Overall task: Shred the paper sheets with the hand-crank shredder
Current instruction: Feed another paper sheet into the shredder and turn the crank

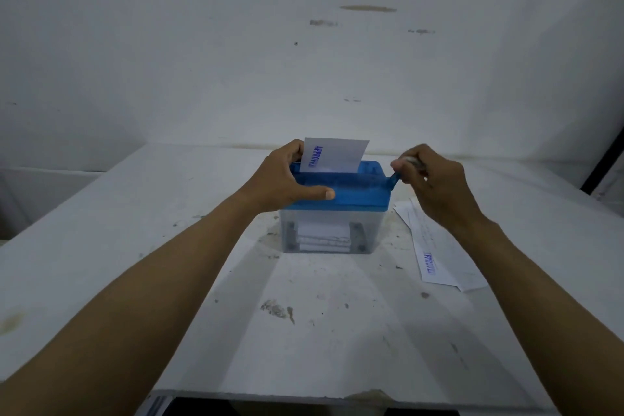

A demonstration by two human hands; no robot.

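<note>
A small hand-crank shredder [358, 194] with a blue lid and a clear bin stands mid-table. A white paper sheet [337, 155] stamped "APPROVED" in blue sticks upright out of the lid's slot. My left hand [287, 179] grips the lid's left end, thumb along the front edge, fingers over the back by the sheet. My right hand [435, 182] is curled round the crank handle [393, 181] at the shredder's right side. White shreds [322, 236] lie inside the clear bin.
Several more white sheets [435, 253], one stamped in blue, lie flat on the table right of the shredder, under my right forearm. The white table [202, 280] is stained and meets a white wall behind. A dark bar [604, 165] leans at the far right.
</note>
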